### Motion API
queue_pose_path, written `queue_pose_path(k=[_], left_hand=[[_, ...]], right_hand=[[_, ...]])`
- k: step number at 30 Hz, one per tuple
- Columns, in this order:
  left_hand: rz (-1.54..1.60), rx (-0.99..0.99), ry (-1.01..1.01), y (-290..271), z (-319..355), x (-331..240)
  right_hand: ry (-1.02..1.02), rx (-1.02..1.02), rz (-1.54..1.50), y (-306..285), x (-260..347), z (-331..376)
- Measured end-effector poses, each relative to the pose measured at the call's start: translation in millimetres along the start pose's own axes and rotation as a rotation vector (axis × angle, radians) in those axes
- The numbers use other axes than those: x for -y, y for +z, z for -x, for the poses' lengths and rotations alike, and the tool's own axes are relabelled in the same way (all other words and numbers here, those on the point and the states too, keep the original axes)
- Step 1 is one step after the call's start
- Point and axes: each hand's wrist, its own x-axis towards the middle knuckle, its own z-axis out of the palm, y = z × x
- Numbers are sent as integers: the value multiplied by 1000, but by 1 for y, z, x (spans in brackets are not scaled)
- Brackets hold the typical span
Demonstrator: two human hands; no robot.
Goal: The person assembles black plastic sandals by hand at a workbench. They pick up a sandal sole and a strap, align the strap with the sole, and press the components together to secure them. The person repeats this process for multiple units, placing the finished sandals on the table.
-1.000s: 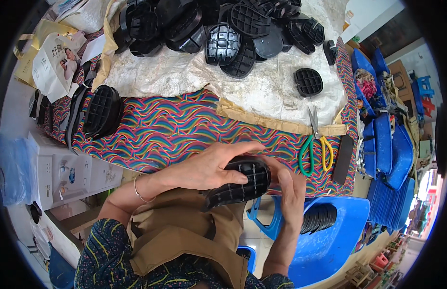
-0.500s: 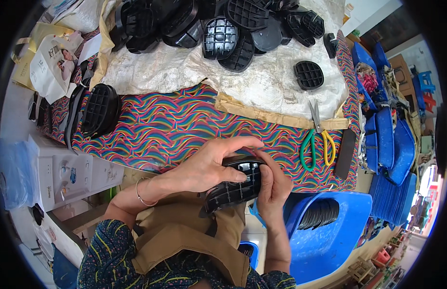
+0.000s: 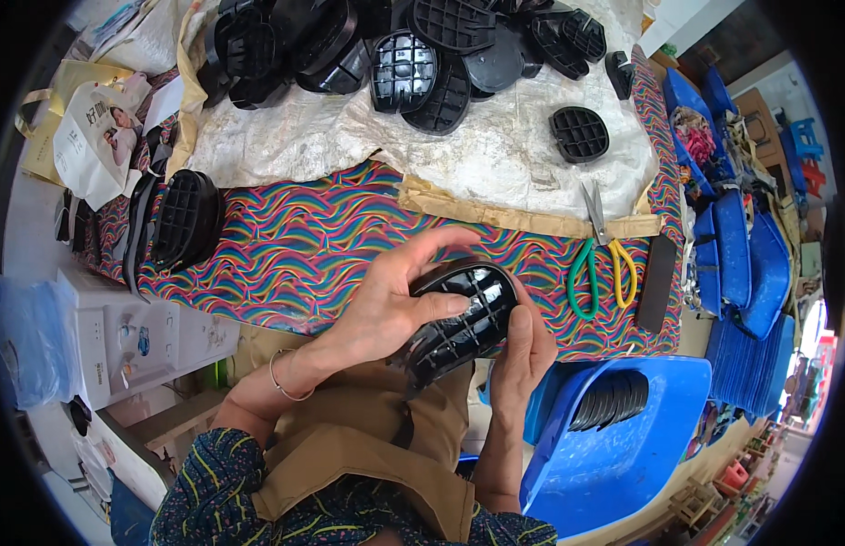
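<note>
A glossy black moulded piece [image 3: 484, 312], rounded at one end with a raised grid on its face, is held between my hands above my lap at the table's front edge. It looks like a shoe heel or sole part. My left hand [image 3: 386, 305] grips it from the left, the thumb lying across the grid and the index finger stretched beyond the far rim. On the right side my right hand [image 3: 524, 350] holds the rounded end, with its thumb on the rim and its fingers curled behind. The lower left end is blurred.
Similar black pieces [image 3: 404, 73] are heaped on a white sheet [image 3: 331, 136] at the back. One gridded piece [image 3: 579, 135] lies apart. Scissors [image 3: 583, 280] and a dark flat bar [image 3: 657, 284] lie at right. A blue tub [image 3: 613, 464] with a black row stands below. Stacked pieces [image 3: 184, 218] sit at left.
Both hands have raised the black piece a little and tilted it, so more of its gridded face shows. My grip stays much the same.
</note>
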Motion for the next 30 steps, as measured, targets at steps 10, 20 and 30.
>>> queue_pose_path(k=[10, 20, 30], left_hand=[[14, -92, 100, 13, 3, 11], [-64, -253, 369, 22, -5, 23], [-197, -405, 683, 25, -8, 25]], right_hand=[[-145, -93, 204, 11, -8, -3], [-32, -174, -295, 25, -10, -2], [125, -25, -333, 20, -8, 29]])
